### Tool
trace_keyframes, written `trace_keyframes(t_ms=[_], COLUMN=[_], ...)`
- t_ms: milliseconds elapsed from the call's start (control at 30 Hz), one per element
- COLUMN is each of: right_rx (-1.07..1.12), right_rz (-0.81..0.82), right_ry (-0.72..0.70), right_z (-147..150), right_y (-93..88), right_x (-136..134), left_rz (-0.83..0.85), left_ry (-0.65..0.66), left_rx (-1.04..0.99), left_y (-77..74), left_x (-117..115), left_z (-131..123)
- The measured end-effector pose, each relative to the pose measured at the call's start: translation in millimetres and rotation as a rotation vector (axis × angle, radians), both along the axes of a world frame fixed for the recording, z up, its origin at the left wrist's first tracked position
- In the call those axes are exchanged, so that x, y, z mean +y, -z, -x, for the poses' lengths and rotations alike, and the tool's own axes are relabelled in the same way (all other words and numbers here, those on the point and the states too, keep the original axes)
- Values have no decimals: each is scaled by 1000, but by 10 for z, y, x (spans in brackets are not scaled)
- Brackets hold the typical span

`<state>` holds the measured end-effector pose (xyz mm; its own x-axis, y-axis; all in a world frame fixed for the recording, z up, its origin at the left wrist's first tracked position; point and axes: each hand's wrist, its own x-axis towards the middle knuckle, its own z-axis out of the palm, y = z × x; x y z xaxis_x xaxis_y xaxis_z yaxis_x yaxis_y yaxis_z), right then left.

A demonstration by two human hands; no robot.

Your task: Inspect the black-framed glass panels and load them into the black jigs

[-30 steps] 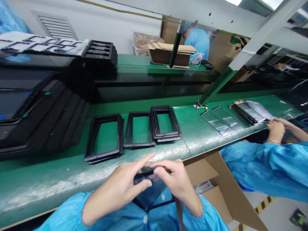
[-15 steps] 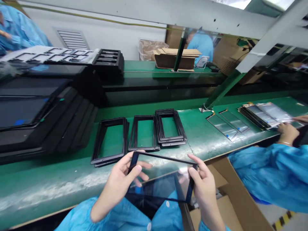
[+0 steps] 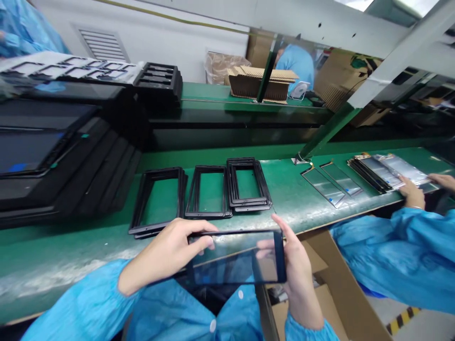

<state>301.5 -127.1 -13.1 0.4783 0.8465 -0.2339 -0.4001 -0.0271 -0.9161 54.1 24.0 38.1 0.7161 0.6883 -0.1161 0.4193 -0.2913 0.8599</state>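
Observation:
Between my hands is a clear glass touch panel [image 3: 231,260] with a black border, held level above the bench's front edge. My left hand [image 3: 174,248] grips its left end, thumb on the near face and fingers over the top edge. My right hand [image 3: 296,260] holds the right end, with some fingers behind the glass, showing through it, and the index finger raised past the upper corner. Beyond the panel, three stacks of black rectangular frames stand on the green bench: a left stack [image 3: 181,199], a middle stack [image 3: 227,194] and a right stack [image 3: 265,189].
Stacked black trays [image 3: 106,166] rise at the left. Two loose clear panels [image 3: 325,187] lie right of the frames. A co-worker's hand [image 3: 412,193] touches a panel pile [image 3: 382,171]. An open cardboard box [image 3: 341,279] sits below the bench. A green post [image 3: 329,130] slants up.
The panel has turned from tilted to nearly level. My left hand has shifted its grip toward the top edge, its forearm swinging out left. The co-worker's hands have moved on the panel pile.

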Motion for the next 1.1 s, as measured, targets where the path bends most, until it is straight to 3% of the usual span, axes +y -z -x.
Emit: trace_keyframes(t_ms=[133, 233, 333, 667, 867, 1100], right_rx=[123, 4, -39, -76, -96, -36], right_rz=[-53, -10, -1, 13, 9, 12], right_ry=[30, 4, 20, 16, 73, 114], right_z=[112, 306, 409, 426, 438, 436], right_y=[115, 189, 178, 52, 19, 82], right_x=[157, 228, 240, 158, 173, 209], left_rz=[519, 695, 733, 732, 768, 902], left_ry=[-266, -265, -205, -152, -67, 70], left_rx=[-287, -388, -398, -302, -364, -524], left_y=[350, 555, 583, 543, 497, 696], left_x=[-168, -351, -427, -346, -366, -390], left_z=[-101, -162, -159, -77, -49, 1])
